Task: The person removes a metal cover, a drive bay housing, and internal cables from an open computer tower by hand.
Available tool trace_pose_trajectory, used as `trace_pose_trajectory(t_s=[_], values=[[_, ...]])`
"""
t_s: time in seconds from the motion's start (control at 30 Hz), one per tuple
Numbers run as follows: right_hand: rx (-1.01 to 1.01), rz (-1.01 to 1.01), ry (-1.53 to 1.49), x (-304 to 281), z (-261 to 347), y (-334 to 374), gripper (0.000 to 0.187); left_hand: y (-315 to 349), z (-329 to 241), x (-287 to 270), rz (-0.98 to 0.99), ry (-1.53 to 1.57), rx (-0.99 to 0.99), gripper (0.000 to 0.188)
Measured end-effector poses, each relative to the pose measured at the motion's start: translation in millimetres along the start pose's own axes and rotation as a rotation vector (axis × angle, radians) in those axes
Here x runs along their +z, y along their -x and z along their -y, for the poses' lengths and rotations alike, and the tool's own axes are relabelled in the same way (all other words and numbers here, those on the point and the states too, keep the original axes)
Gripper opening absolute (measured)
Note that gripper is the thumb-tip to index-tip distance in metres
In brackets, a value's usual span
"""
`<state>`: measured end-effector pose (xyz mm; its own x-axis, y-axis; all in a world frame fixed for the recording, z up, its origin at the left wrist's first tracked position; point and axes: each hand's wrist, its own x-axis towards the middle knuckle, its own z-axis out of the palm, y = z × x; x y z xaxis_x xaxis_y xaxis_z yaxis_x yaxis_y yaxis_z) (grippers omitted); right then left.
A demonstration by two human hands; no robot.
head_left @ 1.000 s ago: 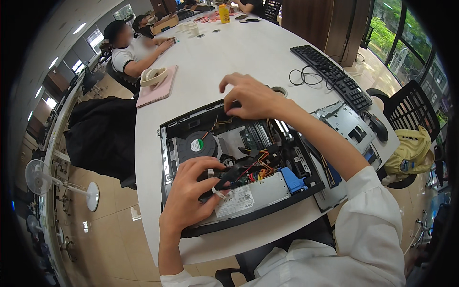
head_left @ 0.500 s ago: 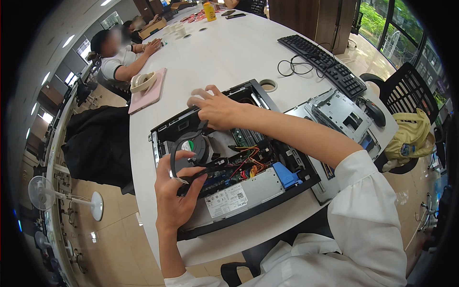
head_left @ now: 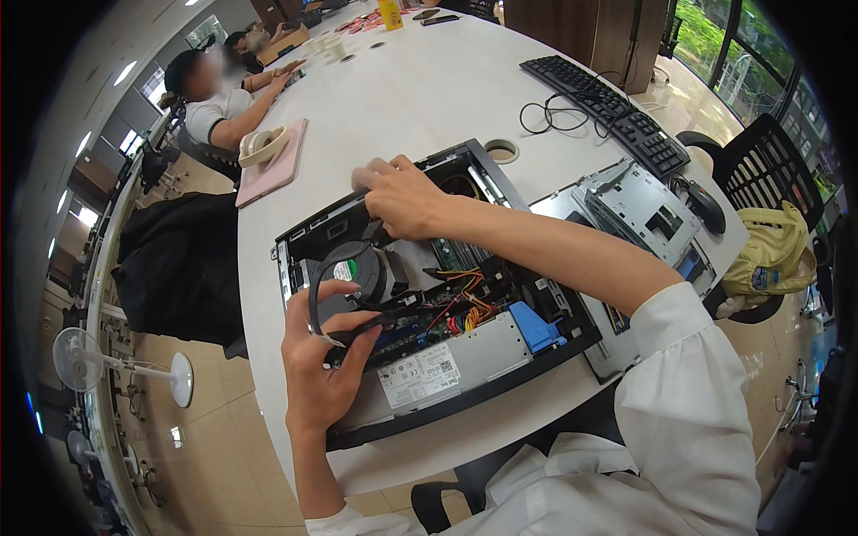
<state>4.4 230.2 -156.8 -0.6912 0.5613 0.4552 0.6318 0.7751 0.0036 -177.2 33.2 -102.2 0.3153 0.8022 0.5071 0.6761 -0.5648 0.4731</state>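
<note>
A desktop computer case (head_left: 456, 366) lies on its side with its inside exposed. Over its left part, my left hand (head_left: 322, 357) pinches a black cable (head_left: 314, 299) between thumb and fingers. This cable bends in a loop past the round cooling fan (head_left: 362, 272) and runs up to my right hand (head_left: 402, 198). That hand is closed, fingers curled at the far wall of the case; its thumb side and whatever it grips are hidden. Below the fan are coloured wires (head_left: 474, 295), a silver power supply (head_left: 429, 375) and a blue plastic latch (head_left: 534, 328).
A detached metal panel (head_left: 639, 214) lies right of the case, beside a mouse (head_left: 706, 207) and a keyboard (head_left: 608, 112). A tape roll (head_left: 502, 150) sits behind the case. At left are a pink tablet (head_left: 268, 179) with headphones (head_left: 264, 143) on it and a seated person (head_left: 206, 107).
My right hand's raised fingers have lowered and curled against the far side of the case. My left hand has shifted slightly left, still pinching the cable. The view has moved a little.
</note>
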Motion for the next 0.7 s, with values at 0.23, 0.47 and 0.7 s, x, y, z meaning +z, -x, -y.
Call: trace_pose_trajectory(t_s=[0.23, 0.47, 0.7], values=[[-0.016, -0.007, 0.021, 0.5, 3.0, 2.5, 0.009, 2.4, 1.8, 1.6, -0.016, -0.008, -0.004, 0.018], [0.014, 0.023, 0.044, 0.1, 4.5, 0.9, 0.009, 2.1, -2.5, -0.4, -0.021, 0.012, -0.030, 0.015], [0.019, 0.052, 0.069, -7.4, 9.0, 2.3, 0.012, 2.5, 0.5, 0.4, -0.029, 0.014, 0.009, 0.016]])
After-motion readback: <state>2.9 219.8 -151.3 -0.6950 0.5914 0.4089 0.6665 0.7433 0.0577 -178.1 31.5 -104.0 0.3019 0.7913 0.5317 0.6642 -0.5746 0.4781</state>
